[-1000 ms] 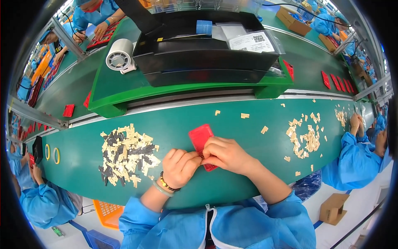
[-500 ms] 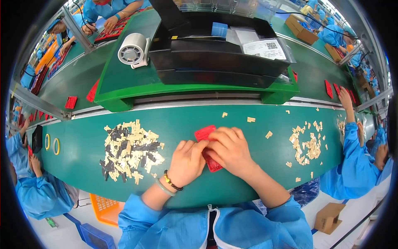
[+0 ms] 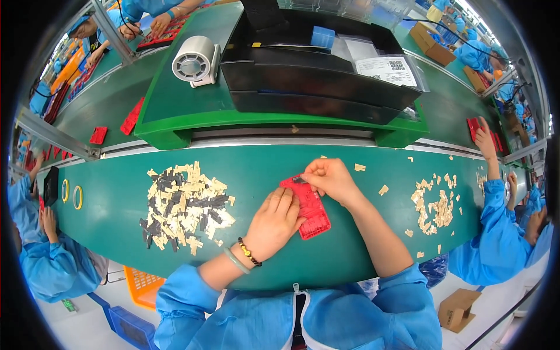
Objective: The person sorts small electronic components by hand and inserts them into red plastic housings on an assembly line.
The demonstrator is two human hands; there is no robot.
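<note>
A red plastic shell (image 3: 315, 219) with moulded recesses lies slightly tilted on the green table in front of me. My left hand (image 3: 273, 223) holds it from the left, fingers together across its upper part and thumb along the near part. At the far end of the shell, my right hand (image 3: 331, 179) pinches with thumb and forefinger at a small black piece (image 3: 299, 180) that sits against the red plastic. The fingertips partly cover that spot. To the left spreads a pile of small cream and black flat pieces (image 3: 185, 204).
Loose cream pieces (image 3: 431, 204) lie scattered at the right. Beyond the table edge, a green stand (image 3: 280, 123) bears a black box (image 3: 315, 76) and a white fan (image 3: 195, 61). Two yellow rings (image 3: 78, 197) lie far left. Co-workers sit at both sides; one person's hand (image 3: 485, 140) reaches toward red parts.
My hands have moved apart: the right one went up to the shell's far end, the left one flattened over the shell. More of the shell shows, and the black piece has come into view.
</note>
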